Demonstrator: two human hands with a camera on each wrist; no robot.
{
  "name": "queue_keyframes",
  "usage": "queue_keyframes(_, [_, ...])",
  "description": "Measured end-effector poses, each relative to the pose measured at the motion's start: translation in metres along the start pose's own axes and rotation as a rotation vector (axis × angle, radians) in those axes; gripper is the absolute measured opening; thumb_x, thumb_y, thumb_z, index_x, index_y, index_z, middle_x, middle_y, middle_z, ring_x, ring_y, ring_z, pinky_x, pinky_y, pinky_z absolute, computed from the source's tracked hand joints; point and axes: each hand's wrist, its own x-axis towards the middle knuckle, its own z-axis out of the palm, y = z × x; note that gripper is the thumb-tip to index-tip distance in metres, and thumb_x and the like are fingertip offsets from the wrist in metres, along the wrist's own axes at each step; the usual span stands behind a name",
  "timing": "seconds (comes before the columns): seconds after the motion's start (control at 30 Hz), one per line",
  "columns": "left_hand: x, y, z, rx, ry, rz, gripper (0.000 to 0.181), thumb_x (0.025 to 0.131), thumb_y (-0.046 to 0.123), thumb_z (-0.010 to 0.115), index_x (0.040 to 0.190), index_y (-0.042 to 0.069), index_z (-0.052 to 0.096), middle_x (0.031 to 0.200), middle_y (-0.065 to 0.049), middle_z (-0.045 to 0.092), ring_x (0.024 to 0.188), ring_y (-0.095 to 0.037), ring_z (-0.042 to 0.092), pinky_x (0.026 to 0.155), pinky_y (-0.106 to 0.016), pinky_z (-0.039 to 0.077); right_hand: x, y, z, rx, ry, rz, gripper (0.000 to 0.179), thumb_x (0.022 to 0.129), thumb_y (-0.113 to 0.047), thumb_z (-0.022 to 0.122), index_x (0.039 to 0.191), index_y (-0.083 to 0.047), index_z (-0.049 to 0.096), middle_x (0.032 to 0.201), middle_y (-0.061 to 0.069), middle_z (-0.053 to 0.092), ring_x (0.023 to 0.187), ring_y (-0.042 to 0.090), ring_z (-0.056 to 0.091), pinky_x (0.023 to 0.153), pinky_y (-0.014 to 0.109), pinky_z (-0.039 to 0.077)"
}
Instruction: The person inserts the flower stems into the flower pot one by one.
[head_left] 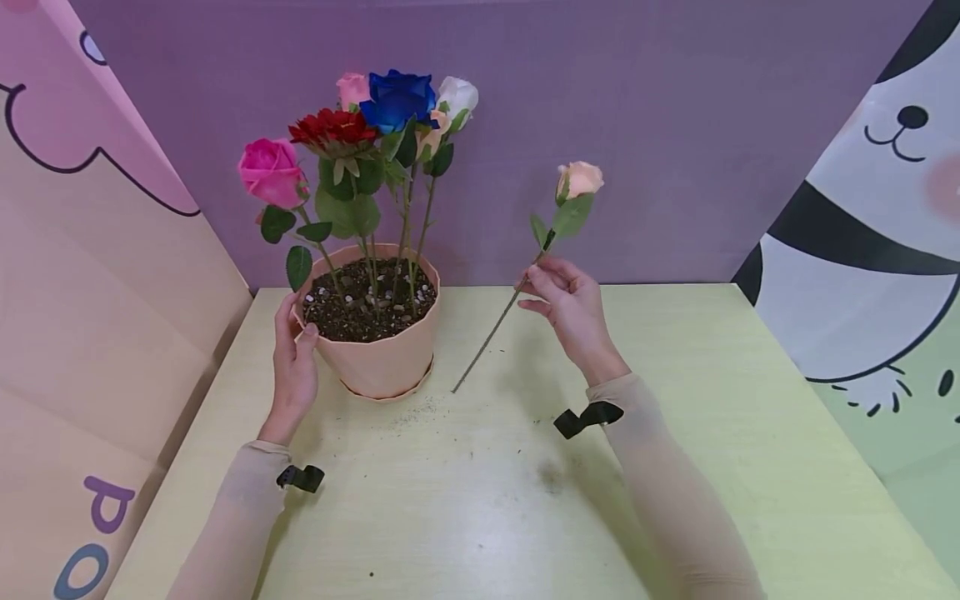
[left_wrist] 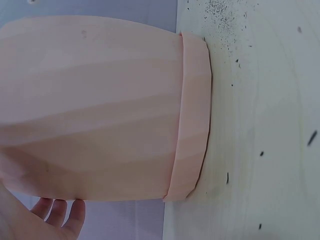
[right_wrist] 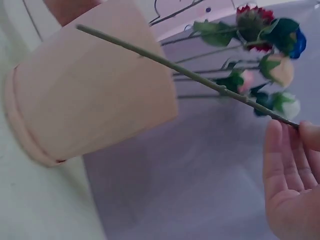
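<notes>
A peach rose (head_left: 579, 181) on a long thin stem is in my right hand (head_left: 572, 312), pinched between thumb and fingers high on the stem. The stem slants down left; its bare end is apart from the pot in the head view. My left hand (head_left: 295, 379) holds the left side of a pale pink flower pot (head_left: 382, 362), thumb near the rim; in the left wrist view some fingers (left_wrist: 75, 217) show beside its wall. Dark soil (head_left: 352, 312) fills the pot. Upright in it stand a blue rose (head_left: 400, 100), a red flower (head_left: 333, 127), a pink rose (head_left: 272, 172) and others.
The pot stands on a saucer (head_left: 393, 396) at the back left of the pale table (head_left: 480, 500). Soil crumbs (head_left: 420, 412) are scattered in front of it. A purple backdrop (head_left: 637, 125) rises behind, with printed panels at the left and right.
</notes>
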Motion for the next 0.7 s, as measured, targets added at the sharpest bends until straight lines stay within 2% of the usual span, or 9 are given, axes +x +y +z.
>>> queue_keyframes(0.13, [0.0,0.003,-0.001,-0.011,0.009,-0.004,0.056,0.114,0.026,0.036,0.168,0.02,0.023,0.172,-0.016,0.03,0.156,-0.042,0.032,0.125,-0.068,0.027,0.006,-0.025,0.018,0.018,0.016,-0.182,0.012,0.104,-0.009,0.068,0.115,-0.009,0.066,0.105,-0.002,0.081,0.092,0.013,0.078,0.07,0.025,0.062])
queue_keyframes(0.27, [-0.001,0.004,-0.001,-0.011,0.015,-0.003,0.056,0.113,0.025,0.037,0.167,0.019,0.024,0.17,-0.019,0.034,0.153,-0.042,0.034,0.124,-0.068,0.028,0.01,-0.045,0.037,-0.03,0.023,-0.331,0.01,0.103,-0.01,0.069,0.112,-0.011,0.065,0.102,-0.004,0.082,0.091,0.012,0.079,0.066,0.025,0.06])
queue_keyframes(0.4, [-0.002,0.003,-0.001,-0.011,0.008,-0.016,0.057,0.113,0.025,0.037,0.168,0.019,0.024,0.17,-0.02,0.034,0.154,-0.042,0.035,0.124,-0.068,0.029,0.013,-0.061,0.053,-0.053,0.02,-0.436,0.011,0.103,-0.007,0.069,0.109,-0.017,0.067,0.098,-0.005,0.082,0.088,0.012,0.079,0.064,0.026,0.059])
queue_keyframes(0.53, [-0.003,0.003,-0.001,-0.012,0.006,-0.029,0.057,0.112,0.023,0.035,0.168,0.021,0.023,0.17,-0.018,0.033,0.155,-0.042,0.033,0.124,-0.068,0.029,0.017,-0.074,0.068,-0.065,-0.018,-0.531,0.018,0.102,-0.003,0.069,0.108,-0.019,0.07,0.097,-0.006,0.082,0.085,0.013,0.078,0.063,0.028,0.06])
queue_keyframes(0.63, [-0.003,0.003,0.0,-0.018,0.004,-0.017,0.057,0.112,0.023,0.035,0.168,0.021,0.023,0.171,-0.017,0.033,0.155,-0.041,0.033,0.124,-0.068,0.028,0.02,-0.08,0.081,-0.093,-0.061,-0.601,0.018,0.1,0.003,0.068,0.11,-0.012,0.07,0.096,-0.01,0.082,0.084,0.012,0.078,0.064,0.03,0.062])
queue_keyframes(0.7, [-0.002,0.004,0.001,-0.025,0.0,-0.007,0.057,0.112,0.023,0.035,0.168,0.021,0.023,0.171,-0.016,0.034,0.155,-0.041,0.033,0.124,-0.068,0.028,0.021,-0.082,0.091,-0.114,-0.093,-0.638,0.014,0.1,0.006,0.067,0.111,-0.001,0.069,0.096,-0.01,0.082,0.083,0.012,0.078,0.063,0.031,0.062])
